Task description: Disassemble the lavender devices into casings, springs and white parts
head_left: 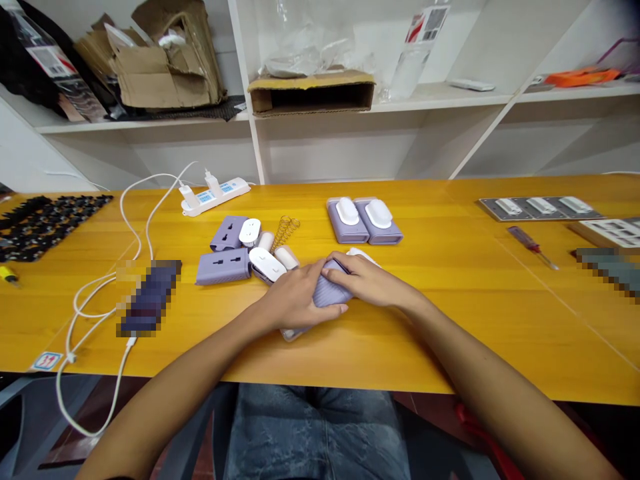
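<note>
Both hands are closed around a light purple ribbed plastic housing [331, 288], low over the front of the table. My left hand [295, 293] covers its left side, with the thumb stretched along the near edge. My right hand [367, 279] grips its right side, fingers bent over the top. A clear edge shows beneath the left palm. Part of a white piece [364, 254] peeks out behind the right hand. Left of the hands lie two purple housings with slots [223, 265], white oval parts [267, 263], pale cylinders [287, 257] and coiled wire springs [285, 232].
Two purple housings topped with white ovals [364, 223] stand farther back. A power strip [217, 197], a cabled phone [150, 300] and black parts [45, 223] are leftward. To the right lie a screwdriver [533, 247] and a grey panel [543, 209]. White shelves [340, 147] rise behind.
</note>
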The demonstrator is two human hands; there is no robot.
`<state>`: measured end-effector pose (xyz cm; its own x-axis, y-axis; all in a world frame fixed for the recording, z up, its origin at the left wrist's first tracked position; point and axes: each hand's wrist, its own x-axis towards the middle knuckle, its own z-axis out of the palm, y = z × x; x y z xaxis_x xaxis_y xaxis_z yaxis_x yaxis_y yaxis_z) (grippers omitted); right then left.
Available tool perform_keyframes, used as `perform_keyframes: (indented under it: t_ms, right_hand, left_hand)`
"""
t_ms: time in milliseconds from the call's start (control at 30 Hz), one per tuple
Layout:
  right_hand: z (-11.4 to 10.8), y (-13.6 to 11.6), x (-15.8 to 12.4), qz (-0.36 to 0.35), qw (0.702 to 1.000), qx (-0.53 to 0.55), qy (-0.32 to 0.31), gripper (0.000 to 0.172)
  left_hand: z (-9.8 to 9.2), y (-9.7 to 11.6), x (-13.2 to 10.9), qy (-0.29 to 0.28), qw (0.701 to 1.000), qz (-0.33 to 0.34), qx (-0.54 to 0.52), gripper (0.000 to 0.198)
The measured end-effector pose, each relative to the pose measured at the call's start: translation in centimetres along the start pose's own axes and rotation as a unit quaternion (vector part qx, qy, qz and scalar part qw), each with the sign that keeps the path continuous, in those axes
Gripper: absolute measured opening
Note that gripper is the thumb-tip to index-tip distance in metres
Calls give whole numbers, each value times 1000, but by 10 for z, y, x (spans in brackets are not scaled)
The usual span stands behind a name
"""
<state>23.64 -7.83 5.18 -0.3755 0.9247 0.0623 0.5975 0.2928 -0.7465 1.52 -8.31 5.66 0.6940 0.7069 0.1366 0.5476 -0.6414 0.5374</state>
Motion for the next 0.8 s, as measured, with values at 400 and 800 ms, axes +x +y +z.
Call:
perform_keyframes:
  t_ms: [400, 800]
  right_hand:
    - [-14, -8, 2, 10, 977, 191, 98, 46]
    - [-2, -5, 0, -43, 966, 123, 226, 36]
  left_hand:
    - [10, 2, 1, 89, 995, 16, -46, 85]
    - [11, 1, 1, 105, 993, 23, -47, 90]
